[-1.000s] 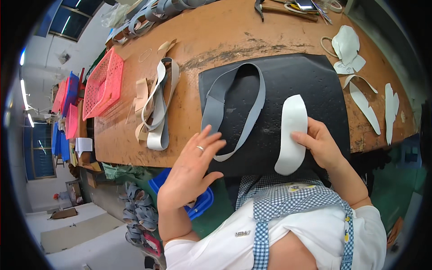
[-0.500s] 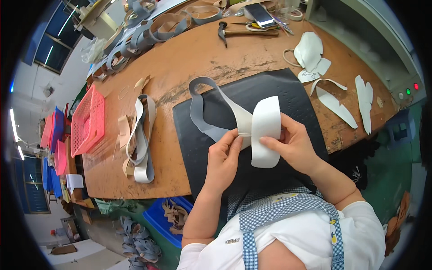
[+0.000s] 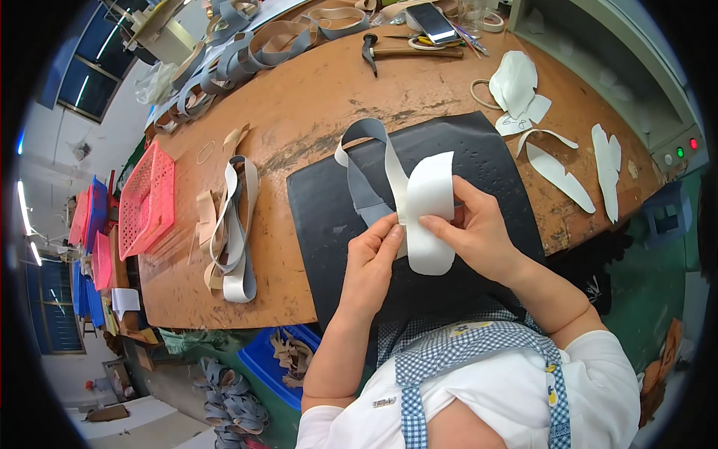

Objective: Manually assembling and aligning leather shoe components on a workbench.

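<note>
A looped leather-like strap [image 3: 394, 172], grey on one face and off-white on the other, is held between my two hands above a black mat [image 3: 318, 224]. My left hand [image 3: 366, 266] pinches it at a seam, thumb against fingers. My right hand [image 3: 482, 232] grips the broad white curved end [image 3: 431, 224], its thumb on the front and its fingers partly hidden behind. The loop rises from my left fingertips, away from me. Left of the mat lies a bundle of similar grey and white straps [image 3: 238, 262] with tan pieces [image 3: 205, 221].
White cut-out pieces [image 3: 516, 86] and narrower white strips [image 3: 553, 176] lie at the right. A hammer [image 3: 411, 53] and a phone [image 3: 432, 24] lie at the far side. More grey straps [image 3: 277, 52] line the back edge. A pink basket [image 3: 146, 198] stands left; a blue bin [image 3: 262, 367] sits below.
The strap's loop has swung right and more upright. The broad white end has moved slightly left with my right hand, closer to my left fingertips. Both hands keep their hold.
</note>
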Tool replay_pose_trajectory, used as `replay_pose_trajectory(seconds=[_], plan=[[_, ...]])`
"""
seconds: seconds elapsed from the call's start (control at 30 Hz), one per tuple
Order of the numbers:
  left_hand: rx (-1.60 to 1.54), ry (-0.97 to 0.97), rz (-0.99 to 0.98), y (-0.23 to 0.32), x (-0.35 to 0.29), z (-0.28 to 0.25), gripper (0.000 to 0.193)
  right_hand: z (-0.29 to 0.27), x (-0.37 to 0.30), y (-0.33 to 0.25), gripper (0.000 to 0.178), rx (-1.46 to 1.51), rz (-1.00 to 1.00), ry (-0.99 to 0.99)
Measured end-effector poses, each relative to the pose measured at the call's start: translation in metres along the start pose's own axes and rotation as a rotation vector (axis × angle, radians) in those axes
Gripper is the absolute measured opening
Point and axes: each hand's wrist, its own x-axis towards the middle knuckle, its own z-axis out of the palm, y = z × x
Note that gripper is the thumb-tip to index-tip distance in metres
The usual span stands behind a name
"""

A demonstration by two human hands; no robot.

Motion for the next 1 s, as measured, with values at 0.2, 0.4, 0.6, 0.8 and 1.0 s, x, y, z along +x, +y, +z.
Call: replay_pose_trajectory(seconds=[0.2,0.4,0.6,0.8,1.0], plan=[[0.006,-0.004,0.0,0.001,-0.001,-0.001,0.033,0.002,0.001,0.0,0.03,-0.036,-0.017,0.0],[0.034,0.011,0.02,0.004,-0.005,-0.003,0.033,0.008,0.003,0.002,0.03,-0.09,-0.054,-0.007],[0.011,0.034,-0.013,0.002,-0.009,-0.008,0.034,0.002,0.01,-0.012,0.024,-0.144,0.029,-0.126],[-0.02,0.044,-0.02,0.002,-0.011,-0.008,0.036,-0.01,0.024,-0.006,0.021,-0.18,0.062,-0.156],[-0.029,0.046,-0.018,0.003,-0.013,-0.014,0.037,-0.009,0.024,-0.001,0.019,-0.128,0.014,-0.157]])
